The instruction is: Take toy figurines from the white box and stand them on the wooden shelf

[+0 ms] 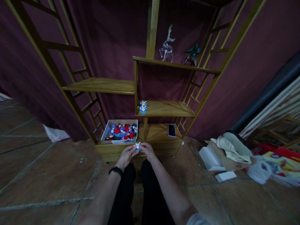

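Observation:
Both my hands meet in front of the shelf's bottom board, pinching one small figurine (137, 145) with a blue base between their fingertips. My left hand (126, 155), with a black band on its wrist, grips it from the left. My right hand (147, 150) grips it from the right. Just behind them, a cardboard box (105, 130) on the lowest board holds several red, blue and white figurines. One more figurine (143, 107) on a blue base stands on the left end of the middle shelf.
A wooden shelf unit (164, 109) stands against a dark red curtain. A clear glass deer (167, 47) and a green figure (192, 55) sit on the top shelf. A phone (172, 130) lies on the bottom board. Cloths, white blocks and papers (234, 153) clutter the tiled floor at right.

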Available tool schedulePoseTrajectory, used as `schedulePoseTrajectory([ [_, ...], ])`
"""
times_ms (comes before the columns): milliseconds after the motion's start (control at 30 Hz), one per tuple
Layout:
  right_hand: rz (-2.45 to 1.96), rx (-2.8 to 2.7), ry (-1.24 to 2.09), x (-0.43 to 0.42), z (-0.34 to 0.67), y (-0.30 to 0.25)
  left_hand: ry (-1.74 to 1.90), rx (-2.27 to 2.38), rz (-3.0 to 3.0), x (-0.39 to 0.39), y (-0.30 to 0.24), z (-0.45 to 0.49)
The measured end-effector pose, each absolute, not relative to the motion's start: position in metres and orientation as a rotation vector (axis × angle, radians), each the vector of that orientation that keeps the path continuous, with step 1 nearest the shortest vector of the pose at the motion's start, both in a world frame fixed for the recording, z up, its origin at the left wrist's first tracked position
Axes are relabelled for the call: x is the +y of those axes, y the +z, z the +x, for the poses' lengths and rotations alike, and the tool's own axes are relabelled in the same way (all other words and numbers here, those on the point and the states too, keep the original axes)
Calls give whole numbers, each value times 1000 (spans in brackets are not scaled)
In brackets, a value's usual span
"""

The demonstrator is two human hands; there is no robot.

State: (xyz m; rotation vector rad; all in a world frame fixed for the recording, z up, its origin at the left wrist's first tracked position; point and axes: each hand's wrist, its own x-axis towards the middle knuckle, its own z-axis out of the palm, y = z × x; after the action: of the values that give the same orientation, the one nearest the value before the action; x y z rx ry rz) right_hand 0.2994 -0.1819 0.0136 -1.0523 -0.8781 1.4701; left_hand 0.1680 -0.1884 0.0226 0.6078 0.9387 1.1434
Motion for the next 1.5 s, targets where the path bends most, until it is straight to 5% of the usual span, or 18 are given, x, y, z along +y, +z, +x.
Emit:
schedulePoseTrajectory([
  [1500,-927,-877,1519,-195,300,14,1154,864,579,-198,19,159],
])
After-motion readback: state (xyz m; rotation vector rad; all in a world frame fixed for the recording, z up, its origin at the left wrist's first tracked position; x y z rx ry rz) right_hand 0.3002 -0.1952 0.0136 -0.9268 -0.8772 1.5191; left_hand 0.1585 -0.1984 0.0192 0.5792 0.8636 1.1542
